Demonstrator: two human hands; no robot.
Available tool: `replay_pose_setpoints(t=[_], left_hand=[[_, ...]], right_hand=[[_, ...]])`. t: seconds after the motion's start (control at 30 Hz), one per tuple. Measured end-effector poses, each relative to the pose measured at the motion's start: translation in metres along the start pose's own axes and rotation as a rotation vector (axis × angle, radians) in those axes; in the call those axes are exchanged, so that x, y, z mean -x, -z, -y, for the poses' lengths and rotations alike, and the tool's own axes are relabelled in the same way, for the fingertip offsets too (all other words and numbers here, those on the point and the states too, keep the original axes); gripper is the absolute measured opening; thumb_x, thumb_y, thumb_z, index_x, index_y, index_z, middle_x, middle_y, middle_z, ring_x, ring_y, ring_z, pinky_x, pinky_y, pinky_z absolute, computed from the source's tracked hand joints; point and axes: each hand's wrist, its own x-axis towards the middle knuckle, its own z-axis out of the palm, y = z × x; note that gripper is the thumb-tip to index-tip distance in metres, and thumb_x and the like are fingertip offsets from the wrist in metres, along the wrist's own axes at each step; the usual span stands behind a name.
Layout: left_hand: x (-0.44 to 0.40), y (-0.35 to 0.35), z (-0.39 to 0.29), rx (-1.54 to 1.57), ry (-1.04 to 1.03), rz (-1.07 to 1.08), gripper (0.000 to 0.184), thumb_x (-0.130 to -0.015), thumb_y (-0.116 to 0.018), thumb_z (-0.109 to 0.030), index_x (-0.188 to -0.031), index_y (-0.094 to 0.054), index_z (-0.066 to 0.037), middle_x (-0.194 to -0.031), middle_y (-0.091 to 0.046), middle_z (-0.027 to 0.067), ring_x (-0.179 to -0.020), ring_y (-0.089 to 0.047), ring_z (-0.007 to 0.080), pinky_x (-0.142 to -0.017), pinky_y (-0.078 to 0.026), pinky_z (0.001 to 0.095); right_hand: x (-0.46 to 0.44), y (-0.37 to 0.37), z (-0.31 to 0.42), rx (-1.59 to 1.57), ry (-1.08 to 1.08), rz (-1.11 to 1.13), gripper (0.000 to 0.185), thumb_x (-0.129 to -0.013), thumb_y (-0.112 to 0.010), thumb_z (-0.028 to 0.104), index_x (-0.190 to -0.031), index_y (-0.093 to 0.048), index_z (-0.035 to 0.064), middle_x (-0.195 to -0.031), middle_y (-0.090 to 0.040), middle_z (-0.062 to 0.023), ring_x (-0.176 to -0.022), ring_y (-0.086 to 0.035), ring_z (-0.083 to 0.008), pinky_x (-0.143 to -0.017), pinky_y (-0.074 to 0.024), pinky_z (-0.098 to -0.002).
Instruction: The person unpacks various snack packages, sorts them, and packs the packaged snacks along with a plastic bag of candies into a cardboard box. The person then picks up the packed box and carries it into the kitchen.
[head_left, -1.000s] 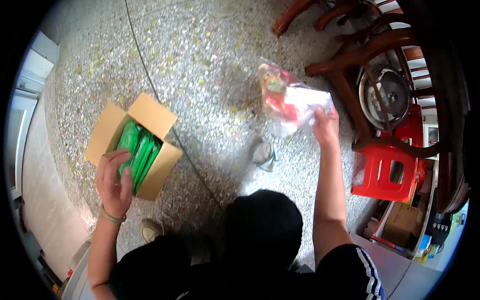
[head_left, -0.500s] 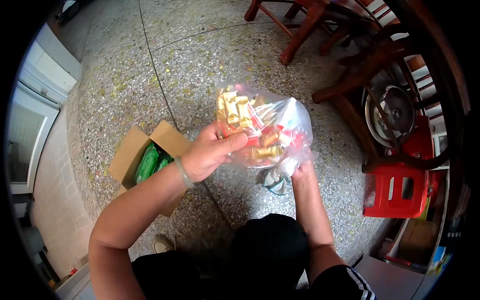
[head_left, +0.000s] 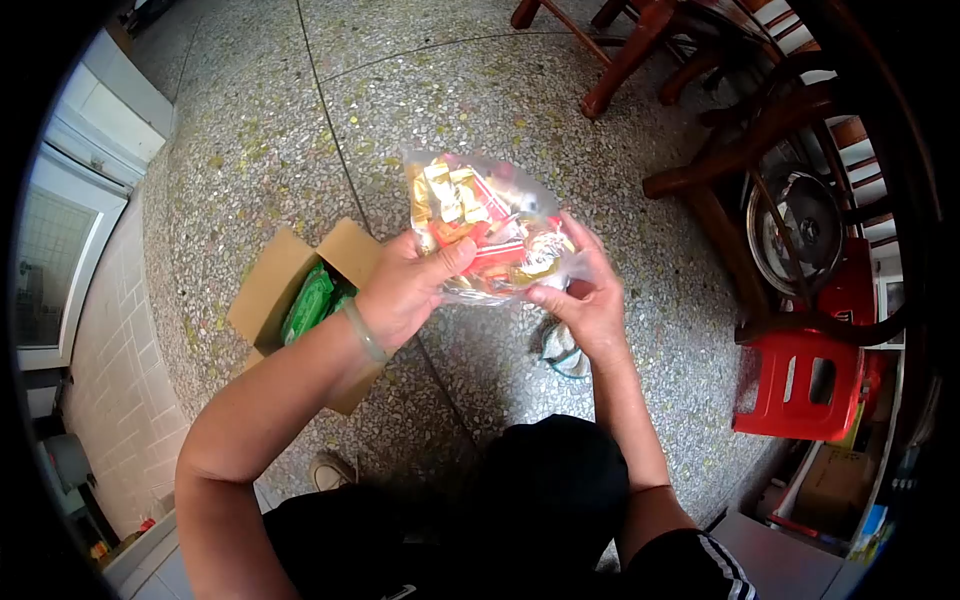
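Note:
A clear plastic bag (head_left: 490, 225) full of gold and red wrapped pieces is held up between both hands in the middle of the view. My left hand (head_left: 408, 285) grips its left lower side, thumb on top, with a pale bangle at the wrist. At the lower right of the bag, my right hand (head_left: 588, 300) is closed on its gathered end. Partly behind my left forearm, an open cardboard box (head_left: 272, 290) with green packets (head_left: 308, 302) inside stands on the floor.
A small grey-white cloth item (head_left: 562, 350) lies on the speckled floor below the bag. Dark wooden furniture (head_left: 700, 190), a round metal lid (head_left: 797, 230) and a red plastic stool (head_left: 800, 385) are at the right. A shoe (head_left: 330, 471) shows below the box.
My left hand has left the box and taken hold of the bag. My right hand has brought the bag left, and its grip has shifted up along the bag's end.

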Motion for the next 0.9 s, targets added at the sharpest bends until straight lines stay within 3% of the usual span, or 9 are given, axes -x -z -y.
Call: replay_pose_setpoints(t=[0.07,0.13,0.23,0.47,0.9], left_hand=[[0.004,0.004,-0.003,0.083,0.034,0.015,0.032,-0.086,-0.055,-0.009,-0.115,-0.047,0.001,-0.113,-0.055,0.0113,-0.102,-0.055,0.021,-0.09,-0.044,0.0392],[0.006,0.013,-0.006,0.058,0.1,0.052,0.034,-0.084,-0.054,-0.006,-0.117,-0.046,0.0,-0.115,-0.054,0.0123,-0.109,-0.051,0.0245,-0.094,-0.04,0.0453],[0.009,0.015,-0.006,0.108,0.09,0.11,0.036,-0.08,-0.052,0.0,-0.115,-0.046,0.003,-0.115,-0.054,0.0142,-0.109,-0.051,0.0261,-0.095,-0.038,0.0461],[0.011,0.011,-0.01,0.101,0.105,0.106,0.037,-0.078,-0.053,-0.001,-0.114,-0.047,0.004,-0.116,-0.053,0.0152,-0.109,-0.051,0.0262,-0.097,-0.036,0.0447],[0.011,0.017,-0.009,0.071,0.112,0.159,0.05,-0.077,-0.05,0.003,-0.125,-0.036,0.002,-0.123,-0.048,0.0149,-0.113,-0.049,0.0258,-0.097,-0.036,0.0432]], right_hand=[[0.001,0.003,-0.002,-0.065,-0.04,-0.036,0.063,-0.069,-0.072,0.005,-0.125,-0.045,0.0037,-0.128,-0.039,-0.0104,-0.116,-0.041,-0.0197,-0.098,-0.0364,-0.0321],[0.001,0.002,-0.004,-0.19,-0.051,-0.111,0.05,-0.071,-0.067,-0.002,-0.119,-0.05,0.0006,-0.121,-0.046,-0.0068,-0.107,-0.05,-0.0172,-0.092,-0.0409,-0.0292],[0.003,0.003,-0.002,-0.158,-0.036,-0.107,0.05,-0.072,-0.067,-0.002,-0.119,-0.05,0.0009,-0.12,-0.048,-0.0059,-0.107,-0.05,-0.0162,-0.091,-0.0408,-0.0286],[0.004,0.003,0.006,-0.188,-0.063,-0.139,0.049,-0.072,-0.067,-0.001,-0.118,-0.051,0.0005,-0.122,-0.047,-0.0065,-0.109,-0.048,-0.0162,-0.092,-0.0395,-0.029],[0.005,0.002,0.007,-0.218,-0.055,-0.126,0.049,-0.072,-0.066,-0.002,-0.119,-0.05,-0.0008,-0.121,-0.048,-0.0082,-0.109,-0.048,-0.0179,-0.094,-0.0386,-0.0311]])
